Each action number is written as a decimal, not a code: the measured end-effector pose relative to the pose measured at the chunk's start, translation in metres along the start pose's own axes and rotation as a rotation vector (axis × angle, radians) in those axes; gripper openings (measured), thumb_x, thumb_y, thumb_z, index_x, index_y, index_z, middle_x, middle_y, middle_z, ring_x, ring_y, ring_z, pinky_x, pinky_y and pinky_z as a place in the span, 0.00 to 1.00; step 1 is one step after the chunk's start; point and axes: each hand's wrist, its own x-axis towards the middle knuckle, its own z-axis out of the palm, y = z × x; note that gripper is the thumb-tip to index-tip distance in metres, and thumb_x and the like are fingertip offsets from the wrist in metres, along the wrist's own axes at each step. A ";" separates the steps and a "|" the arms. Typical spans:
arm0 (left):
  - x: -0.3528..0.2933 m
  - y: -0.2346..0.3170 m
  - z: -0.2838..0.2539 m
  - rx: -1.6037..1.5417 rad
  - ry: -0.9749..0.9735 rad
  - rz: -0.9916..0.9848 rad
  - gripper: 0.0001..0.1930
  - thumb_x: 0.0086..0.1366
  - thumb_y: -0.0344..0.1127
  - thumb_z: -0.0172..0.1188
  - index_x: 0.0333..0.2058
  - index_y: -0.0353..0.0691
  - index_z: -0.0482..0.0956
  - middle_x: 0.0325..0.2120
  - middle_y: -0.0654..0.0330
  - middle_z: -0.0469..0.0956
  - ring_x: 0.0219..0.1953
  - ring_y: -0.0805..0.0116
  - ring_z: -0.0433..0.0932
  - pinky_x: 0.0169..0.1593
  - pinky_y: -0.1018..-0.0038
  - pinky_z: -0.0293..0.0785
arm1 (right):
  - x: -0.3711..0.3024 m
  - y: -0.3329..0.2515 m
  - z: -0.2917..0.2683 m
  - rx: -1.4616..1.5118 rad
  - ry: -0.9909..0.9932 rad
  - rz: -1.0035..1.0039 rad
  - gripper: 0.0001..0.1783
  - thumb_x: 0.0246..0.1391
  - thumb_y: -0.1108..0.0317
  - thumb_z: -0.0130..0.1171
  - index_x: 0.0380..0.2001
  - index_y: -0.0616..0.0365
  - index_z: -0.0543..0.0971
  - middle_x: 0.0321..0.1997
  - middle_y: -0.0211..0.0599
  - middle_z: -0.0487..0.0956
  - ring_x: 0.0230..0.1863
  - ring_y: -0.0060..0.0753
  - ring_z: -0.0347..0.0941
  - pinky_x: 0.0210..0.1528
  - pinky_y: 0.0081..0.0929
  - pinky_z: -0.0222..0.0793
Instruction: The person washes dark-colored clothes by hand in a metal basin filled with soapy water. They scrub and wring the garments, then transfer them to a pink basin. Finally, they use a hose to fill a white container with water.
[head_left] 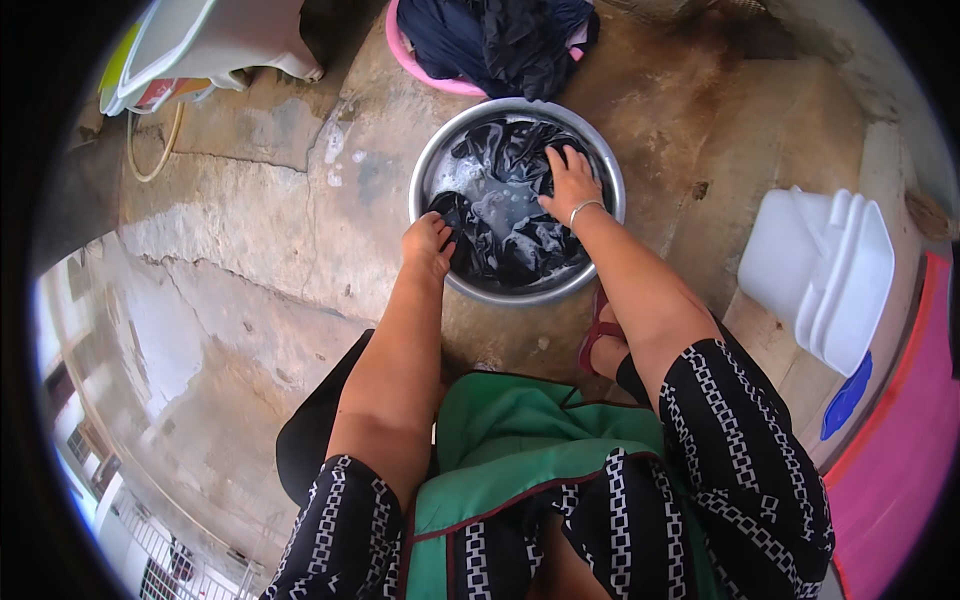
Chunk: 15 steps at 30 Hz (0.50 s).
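A round metal basin (418, 165) on the floor holds soapy water and wet black clothing (540, 245). My left hand (430, 243) is at the basin's left rim, its fingers curled on the edge of a black garment (455, 215). Over the right side of the basin, my right hand (572, 185) rests on the wet cloth with its fingers spread; a bracelet circles that wrist. Suds float on the greyish water between the hands. What lies under the surface is hidden.
Just beyond the basin, a pink tub (425, 70) is heaped with dark clothes (495, 40). A white plastic container (820, 270) stands at the right, near a blue object (847, 397). Far left are a white plastic stool-like piece (215, 50) and a hose (150, 175). The concrete floor is cracked.
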 end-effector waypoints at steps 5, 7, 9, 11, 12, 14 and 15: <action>-0.012 -0.009 0.017 0.061 -0.101 -0.122 0.29 0.58 0.45 0.54 0.57 0.47 0.60 0.59 0.52 0.55 0.60 0.52 0.55 0.54 0.46 0.56 | 0.009 0.025 0.049 0.239 -0.208 0.185 0.33 0.42 0.55 0.63 0.52 0.54 0.68 0.54 0.48 0.68 0.55 0.47 0.64 0.53 0.37 0.64; -0.017 -0.017 0.026 0.049 -0.191 -0.210 0.34 0.57 0.50 0.56 0.60 0.49 0.56 0.62 0.49 0.46 0.63 0.47 0.49 0.56 0.41 0.52 | 0.002 0.012 0.032 0.492 -0.172 0.177 0.23 0.45 0.51 0.58 0.36 0.60 0.78 0.37 0.55 0.77 0.42 0.52 0.73 0.48 0.37 0.66; -0.028 -0.017 0.043 0.035 -0.178 -0.294 0.40 0.54 0.57 0.58 0.60 0.46 0.55 0.61 0.47 0.47 0.63 0.46 0.49 0.56 0.40 0.50 | -0.024 -0.033 -0.011 0.564 -0.095 0.018 0.22 0.47 0.52 0.56 0.34 0.62 0.78 0.34 0.53 0.78 0.39 0.52 0.74 0.43 0.38 0.68; -0.005 -0.029 0.042 -0.069 -0.417 -0.389 0.38 0.54 0.60 0.57 0.58 0.44 0.59 0.57 0.47 0.58 0.60 0.49 0.54 0.58 0.46 0.52 | -0.064 -0.076 -0.050 0.891 -0.176 0.002 0.23 0.48 0.51 0.55 0.34 0.63 0.78 0.32 0.55 0.77 0.36 0.50 0.75 0.39 0.37 0.69; 0.029 -0.043 0.033 -0.176 -0.691 -0.450 0.35 0.56 0.59 0.56 0.57 0.43 0.62 0.53 0.47 0.64 0.58 0.51 0.58 0.59 0.52 0.54 | -0.081 -0.095 -0.057 0.830 -0.099 -0.075 0.23 0.49 0.51 0.56 0.34 0.63 0.78 0.30 0.54 0.78 0.34 0.50 0.76 0.38 0.35 0.70; 0.007 -0.046 0.028 -0.104 -0.987 0.185 0.21 0.63 0.44 0.49 0.51 0.40 0.68 0.43 0.51 0.73 0.48 0.62 0.70 0.52 0.67 0.66 | -0.115 -0.131 -0.076 0.901 -0.056 -0.188 0.19 0.48 0.51 0.56 0.27 0.59 0.79 0.24 0.49 0.77 0.30 0.51 0.75 0.34 0.39 0.69; 0.006 -0.051 0.021 0.209 -0.915 0.718 0.18 0.63 0.39 0.48 0.50 0.39 0.69 0.42 0.53 0.74 0.45 0.65 0.72 0.49 0.70 0.68 | -0.121 -0.140 -0.075 0.816 -0.023 -0.286 0.18 0.48 0.53 0.56 0.27 0.60 0.79 0.25 0.48 0.77 0.29 0.50 0.74 0.34 0.36 0.69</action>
